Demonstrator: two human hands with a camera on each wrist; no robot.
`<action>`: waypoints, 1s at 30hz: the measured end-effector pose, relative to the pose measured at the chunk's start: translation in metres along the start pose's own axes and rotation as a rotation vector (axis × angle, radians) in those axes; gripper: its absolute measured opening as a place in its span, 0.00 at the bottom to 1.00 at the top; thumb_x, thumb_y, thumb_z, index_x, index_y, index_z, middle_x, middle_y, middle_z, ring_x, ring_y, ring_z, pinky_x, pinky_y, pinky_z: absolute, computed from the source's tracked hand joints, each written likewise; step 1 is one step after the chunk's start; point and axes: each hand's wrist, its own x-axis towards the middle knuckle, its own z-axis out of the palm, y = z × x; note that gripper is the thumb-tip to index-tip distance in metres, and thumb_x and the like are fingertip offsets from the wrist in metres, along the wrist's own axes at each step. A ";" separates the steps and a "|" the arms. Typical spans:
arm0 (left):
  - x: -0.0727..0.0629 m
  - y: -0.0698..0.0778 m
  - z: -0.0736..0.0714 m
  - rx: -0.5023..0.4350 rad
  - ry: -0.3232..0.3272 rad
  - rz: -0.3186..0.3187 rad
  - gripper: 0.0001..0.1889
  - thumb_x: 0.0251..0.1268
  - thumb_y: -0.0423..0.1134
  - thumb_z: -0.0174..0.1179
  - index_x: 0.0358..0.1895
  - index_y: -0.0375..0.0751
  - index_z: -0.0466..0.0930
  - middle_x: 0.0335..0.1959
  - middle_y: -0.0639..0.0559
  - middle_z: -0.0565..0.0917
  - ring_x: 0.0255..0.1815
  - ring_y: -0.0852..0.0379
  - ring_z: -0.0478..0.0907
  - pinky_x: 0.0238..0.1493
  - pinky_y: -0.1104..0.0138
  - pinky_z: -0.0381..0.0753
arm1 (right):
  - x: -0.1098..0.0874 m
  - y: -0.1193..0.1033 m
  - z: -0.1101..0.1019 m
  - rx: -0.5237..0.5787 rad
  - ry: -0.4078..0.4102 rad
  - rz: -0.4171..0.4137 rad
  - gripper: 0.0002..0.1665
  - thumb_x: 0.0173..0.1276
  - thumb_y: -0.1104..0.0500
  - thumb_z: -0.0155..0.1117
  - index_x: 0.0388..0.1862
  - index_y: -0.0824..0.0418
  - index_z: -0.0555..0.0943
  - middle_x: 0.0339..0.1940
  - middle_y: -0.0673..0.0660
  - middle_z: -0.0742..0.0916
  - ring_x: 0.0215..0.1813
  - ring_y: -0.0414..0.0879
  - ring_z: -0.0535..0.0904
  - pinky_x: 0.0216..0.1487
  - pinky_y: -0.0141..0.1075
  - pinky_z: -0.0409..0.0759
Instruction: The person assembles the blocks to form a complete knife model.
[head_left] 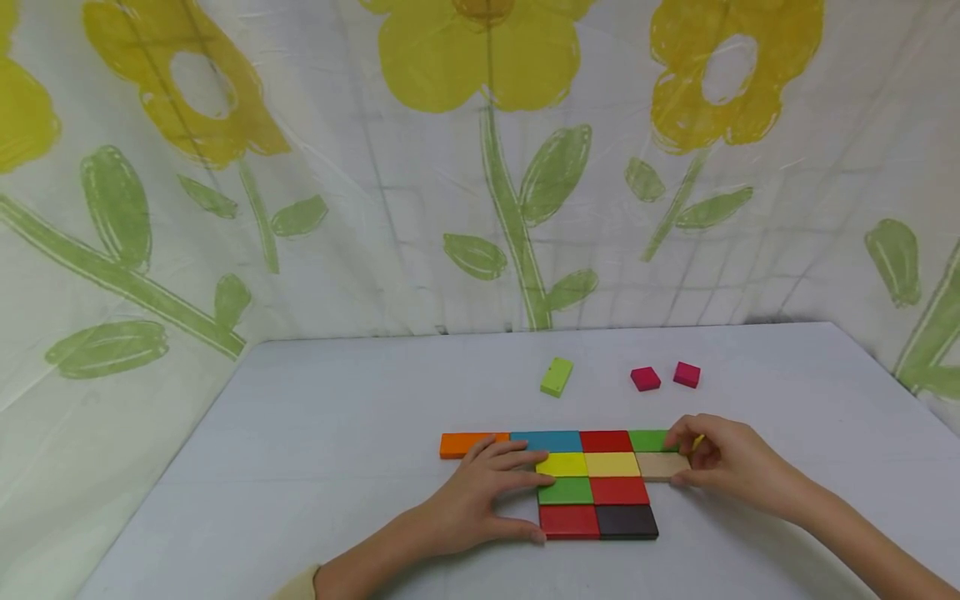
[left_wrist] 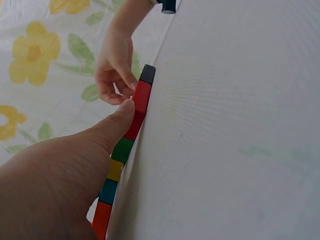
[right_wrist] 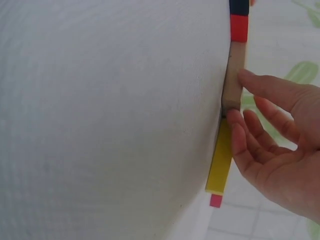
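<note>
Flat rectangular wooden blocks in several colours lie edge to edge on the table. My left hand (head_left: 472, 504) rests at their left side, fingers spread over the blue block (head_left: 545, 441) and beside the yellow block (head_left: 562, 464). Its thumb touches the red block (head_left: 568, 522) at the near corner. At the other side, my right hand (head_left: 738, 462) has thumb and curled fingers about the end of the plain wooden block (head_left: 660, 467). Next to that lies the green block (head_left: 648, 440). A longer yellow block (right_wrist: 219, 162), partly hidden in the head view, extends past the fingers.
Behind the arrangement lie a lime-green block (head_left: 557, 377) and two small crimson blocks, one left (head_left: 645, 378) and one right (head_left: 687, 374). An orange block (head_left: 471, 445) ends the far row at left. A flower-printed curtain (head_left: 420, 200) hangs behind the white table (head_left: 315, 417).
</note>
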 end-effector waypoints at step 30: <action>-0.001 0.004 -0.002 -0.004 -0.001 -0.005 0.30 0.65 0.58 0.73 0.70 0.60 0.81 0.77 0.65 0.73 0.82 0.55 0.62 0.82 0.38 0.51 | 0.061 -0.027 -0.014 0.037 -0.042 -0.029 0.21 0.65 0.59 0.79 0.54 0.65 0.85 0.45 0.57 0.88 0.40 0.42 0.82 0.39 0.31 0.85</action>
